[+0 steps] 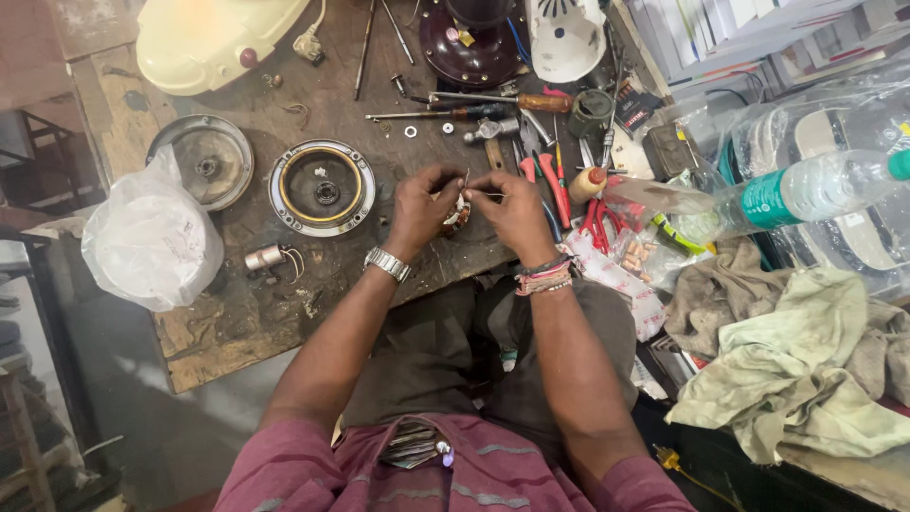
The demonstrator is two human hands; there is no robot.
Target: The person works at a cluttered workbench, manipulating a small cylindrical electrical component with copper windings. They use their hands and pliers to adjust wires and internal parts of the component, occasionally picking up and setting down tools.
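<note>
The left hand [422, 210] was curled closed around a small wound coil [457, 216], its fingers bent over the top and the thumb pressed in from the side. The right hand [517, 213] met it from the other side, its fingertips pinched on a thin wire [485, 193] that ran out from the coil. The two hands touched each other over the near edge of the wooden bench [237, 332], with the coil between them and mostly hidden. Both forearms reached forward from the body and angled inward, wrists slightly bent; a metal watch [388, 264] sat on the left wrist and thread bands [545, 278] on the right. A round motor housing [322, 187] lay just left of the hands, and red-handled pliers [553, 185] just to their right.
</note>
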